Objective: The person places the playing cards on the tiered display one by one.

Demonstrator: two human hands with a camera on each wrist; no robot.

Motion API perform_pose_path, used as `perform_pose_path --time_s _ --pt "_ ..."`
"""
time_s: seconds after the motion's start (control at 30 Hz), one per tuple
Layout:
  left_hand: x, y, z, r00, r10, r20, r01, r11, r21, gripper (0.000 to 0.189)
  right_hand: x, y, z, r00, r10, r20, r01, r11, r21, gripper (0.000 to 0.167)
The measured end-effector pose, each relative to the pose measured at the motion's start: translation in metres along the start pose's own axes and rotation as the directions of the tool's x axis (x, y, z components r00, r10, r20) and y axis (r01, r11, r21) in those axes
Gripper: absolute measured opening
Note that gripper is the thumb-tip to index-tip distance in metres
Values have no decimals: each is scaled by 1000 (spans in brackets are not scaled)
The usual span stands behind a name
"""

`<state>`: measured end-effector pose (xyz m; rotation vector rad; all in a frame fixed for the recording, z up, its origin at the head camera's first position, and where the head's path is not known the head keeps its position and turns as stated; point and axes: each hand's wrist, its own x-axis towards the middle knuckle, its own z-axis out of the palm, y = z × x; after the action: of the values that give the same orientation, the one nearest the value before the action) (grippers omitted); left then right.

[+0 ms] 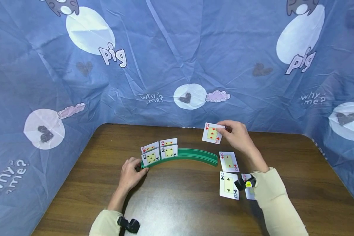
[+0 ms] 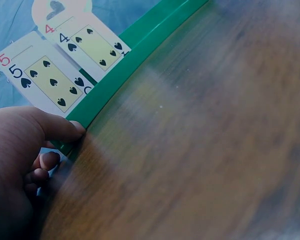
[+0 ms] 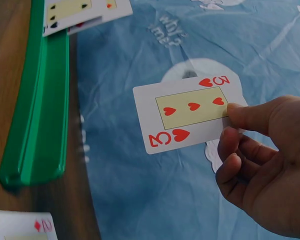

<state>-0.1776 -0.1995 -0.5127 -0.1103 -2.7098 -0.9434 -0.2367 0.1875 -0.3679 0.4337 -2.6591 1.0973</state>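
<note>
My right hand (image 1: 237,136) pinches the three of hearts (image 1: 211,133) by one edge between thumb and fingers, raised beyond the right end of a curved green card holder (image 1: 197,154). In the right wrist view the card's face (image 3: 190,116) shows fully. At the holder's left end, my left hand (image 1: 130,173) grips it, thumb (image 2: 72,130) on the front side. Standing in its slots are the five of spades (image 1: 151,158) and four of spades (image 1: 169,151) in front, a red five (image 1: 149,147) and red four (image 1: 168,141) behind.
Right of the holder, the two of diamonds (image 1: 228,162) and two of clubs (image 1: 228,185) lie face up on the wooden table (image 1: 183,203). Another red three (image 1: 250,194) is partly hidden under the right wrist's camera. Blue printed cloth (image 1: 153,65) hangs behind the table.
</note>
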Motion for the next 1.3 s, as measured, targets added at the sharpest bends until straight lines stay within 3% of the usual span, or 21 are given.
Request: perform_pose_path --time_s 0.3,0.77,1.3 --pt "-1 0 0 1000 -3 0 3 1000 1 25 9 -15 26 997 -47 57 45 999 24 19" --pt "-1 -1 -2 1000 -1 -5 1 1000 -2 25 14 -20 63 995 -46 89 39 997 70 18" --pt "1 1 -1 1000 -8 0 8 1000 -14 27 15 -17 82 992 -30 119 20 996 87 17"
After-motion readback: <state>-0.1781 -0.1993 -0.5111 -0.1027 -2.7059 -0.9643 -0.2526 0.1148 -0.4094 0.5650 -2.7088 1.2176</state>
